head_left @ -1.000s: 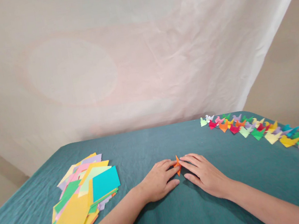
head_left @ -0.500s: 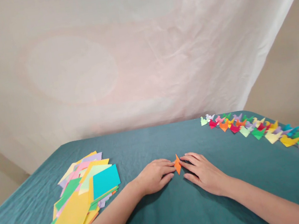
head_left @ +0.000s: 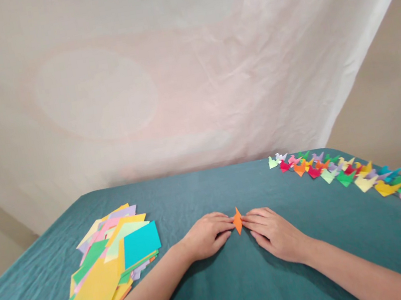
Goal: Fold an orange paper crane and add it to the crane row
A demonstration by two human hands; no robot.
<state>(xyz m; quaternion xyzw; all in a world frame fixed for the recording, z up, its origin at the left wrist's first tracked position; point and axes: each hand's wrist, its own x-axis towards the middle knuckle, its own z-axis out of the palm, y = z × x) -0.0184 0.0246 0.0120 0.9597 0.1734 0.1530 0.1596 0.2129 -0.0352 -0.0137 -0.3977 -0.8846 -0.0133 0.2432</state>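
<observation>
A small orange folded paper (head_left: 238, 222), a narrow diamond with pointed ends, lies on the dark green cloth at the middle of the table. My left hand (head_left: 209, 235) has its fingers closed together, and their tips pinch the paper's left edge. From the other side, my right hand (head_left: 274, 231) meets the right edge with its fingers drawn together and its thumb tucked below. The exact grip of the fingertips is too small to make out, but both hands touch the paper.
Loose coloured paper sheets (head_left: 96, 288) are heaped on the left, partly behind my left forearm. Several small folded paper birds (head_left: 345, 177) stand in rows along the right side. A pale hanging sheet (head_left: 175, 88) rises behind the table's back edge (head_left: 174, 176).
My right hand's fingers, which were spread, have drawn together against the orange paper's right edge. My left hand and the paper have barely moved.
</observation>
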